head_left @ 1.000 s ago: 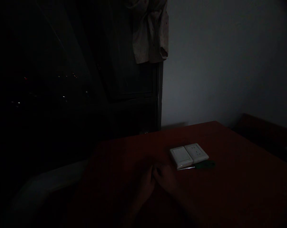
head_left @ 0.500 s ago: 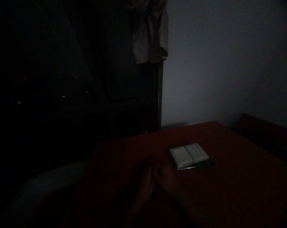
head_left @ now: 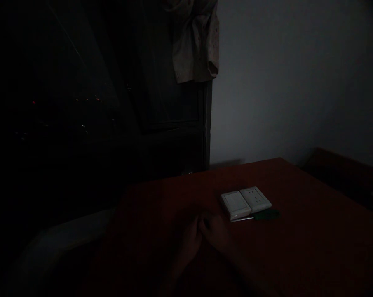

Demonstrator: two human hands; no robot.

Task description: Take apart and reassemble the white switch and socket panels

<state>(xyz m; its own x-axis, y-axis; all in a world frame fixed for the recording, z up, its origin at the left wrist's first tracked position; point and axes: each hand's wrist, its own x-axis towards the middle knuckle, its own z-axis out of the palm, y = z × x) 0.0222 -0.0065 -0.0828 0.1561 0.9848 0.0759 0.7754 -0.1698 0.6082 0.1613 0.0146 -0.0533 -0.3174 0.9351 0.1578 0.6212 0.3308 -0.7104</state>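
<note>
In dim light, my left hand [head_left: 191, 239] and my right hand [head_left: 215, 233] rest together on a reddish-brown table [head_left: 297, 239]. Both are closed, fingers curled in and touching each other at the knuckles; nothing shows in either one. To the right of my right hand lie a white switch plate [head_left: 236, 203] and a white wall socket [head_left: 256, 199], side by side and face up. Along their near edge is a screwdriver [head_left: 266, 214] with a green handle, its metal shaft pointing left. No hand touches these three.
Beyond the table stand a pale wall [head_left: 282, 82] and a dark window [head_left: 96, 123] with small lights in it. A bunched curtain [head_left: 197, 49] hangs by the window frame. Another reddish piece of furniture [head_left: 343, 165] is at the far right.
</note>
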